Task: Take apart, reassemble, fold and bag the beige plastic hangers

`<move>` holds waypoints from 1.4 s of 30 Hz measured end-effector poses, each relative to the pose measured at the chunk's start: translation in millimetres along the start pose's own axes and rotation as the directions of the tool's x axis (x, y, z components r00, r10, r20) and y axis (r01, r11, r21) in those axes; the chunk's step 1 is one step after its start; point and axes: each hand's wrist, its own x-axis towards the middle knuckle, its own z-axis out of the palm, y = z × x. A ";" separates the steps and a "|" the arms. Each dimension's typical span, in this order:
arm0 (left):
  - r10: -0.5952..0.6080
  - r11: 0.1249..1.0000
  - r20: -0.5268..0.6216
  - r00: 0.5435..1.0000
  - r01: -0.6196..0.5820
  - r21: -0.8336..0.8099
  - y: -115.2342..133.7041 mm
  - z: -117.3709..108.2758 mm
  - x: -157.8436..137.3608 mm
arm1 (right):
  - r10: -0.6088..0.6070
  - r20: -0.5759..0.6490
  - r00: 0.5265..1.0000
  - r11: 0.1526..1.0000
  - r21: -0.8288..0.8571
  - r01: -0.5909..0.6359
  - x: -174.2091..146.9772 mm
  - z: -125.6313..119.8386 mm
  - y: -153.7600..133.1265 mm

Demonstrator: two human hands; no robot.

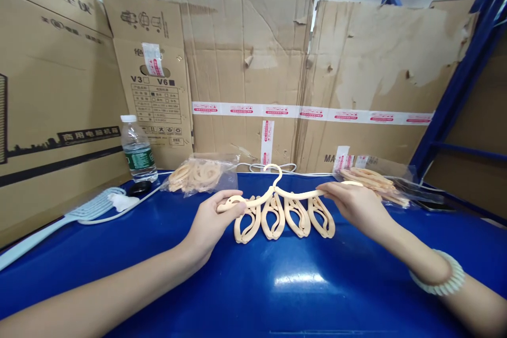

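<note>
A cream plastic folding clothes hanger (299, 195) is spread open across the middle of the view, its hook pointing up. My left hand (209, 222) is closed round its left end, thumb in front. At the other arm, my right hand (358, 205) grips near the right end, whose tip shows past the fingers. Several folded hangers (272, 235) of the same cream colour lie in a row on the blue table (301, 280), just below and behind the held one. My left hand partly covers the leftmost of these.
Clear bags with folded hangers lie at the back left (202, 174) and back right (370, 179). A water bottle (138, 156), a black round lid (139, 188) and a light-blue fly swatter (89, 206) are at left. Cardboard sheets (245, 63) wall the back. A dark phone-like object (433, 205) lies far right.
</note>
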 end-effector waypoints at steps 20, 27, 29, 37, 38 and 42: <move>-0.007 0.988 0.020 1.000 0.010 -0.153 1.1 1.6 -5.1 | 0.208 0.213 0.955 0.531 0.795 -0.294 2.0 8.9 -9.0; -0.055 0.974 0.076 0.996 0.070 -0.215 4.1 5.1 -7.3 | 0.312 0.296 0.903 0.249 0.892 -0.378 2.0 5.8 -25.9; -0.065 0.977 0.109 0.992 0.086 -0.196 4.7 8.0 -10.4 | 0.354 0.259 0.899 0.185 0.923 -0.339 1.8 5.7 -37.1; 0.015 0.997 0.240 0.971 0.002 -0.071 5.6 16.2 -28.3 | 0.129 0.319 0.939 -0.037 0.948 -0.317 -1.9 1.9 -70.5; 0.029 0.997 0.250 0.968 -0.012 -0.070 6.0 16.4 -29.2 | 0.066 0.315 0.947 -0.035 0.949 -0.313 -2.9 0.1 -73.1; 0.063 0.997 0.255 0.965 -0.048 -0.068 6.1 16.9 -28.1 | -0.178 0.287 0.941 0.033 0.958 -0.286 -10.0 -8.3 -82.7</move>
